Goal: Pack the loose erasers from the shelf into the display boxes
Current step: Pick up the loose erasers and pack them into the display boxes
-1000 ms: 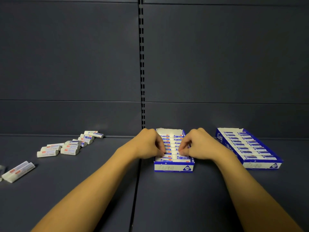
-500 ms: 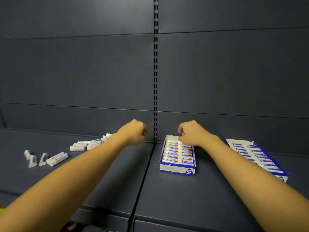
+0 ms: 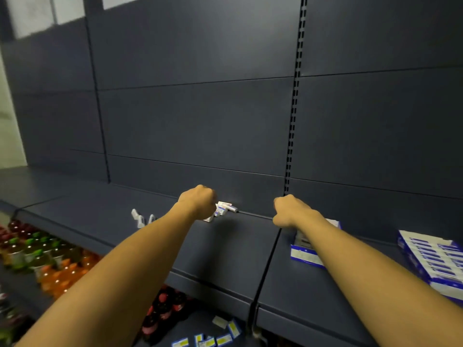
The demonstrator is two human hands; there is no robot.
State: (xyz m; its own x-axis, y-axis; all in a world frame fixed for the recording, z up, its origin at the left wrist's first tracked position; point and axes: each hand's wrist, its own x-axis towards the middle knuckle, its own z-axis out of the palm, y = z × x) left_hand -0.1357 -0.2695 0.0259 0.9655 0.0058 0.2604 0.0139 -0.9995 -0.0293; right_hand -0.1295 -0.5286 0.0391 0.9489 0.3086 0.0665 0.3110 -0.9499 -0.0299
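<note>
While L hand (image 3: 198, 200) hovers, erasers (image 3: 223, 208) lie long-axis left-right by it.

The shelf (image 3: 225, 246) is dark slate grey. White erasers (image 3: 224, 207) with blue sleeves lie just past the left fingers (image 3: 211, 196). Under the right forearm, the box (image 3: 304, 255) is blue and white; bottles (image 3: 50, 259) below are green, orange and red.

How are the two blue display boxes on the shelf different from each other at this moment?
The near display box sits close to the shelf seam, and the right forearm covers most of it, so its contents cannot be read. The far-right display box lies fully open to view and shows rows of erasers filling it. The near box faces the camera squarely; the far-right one is turned at an angle. Both are blue and white and rest on the same dark shelf.
</note>
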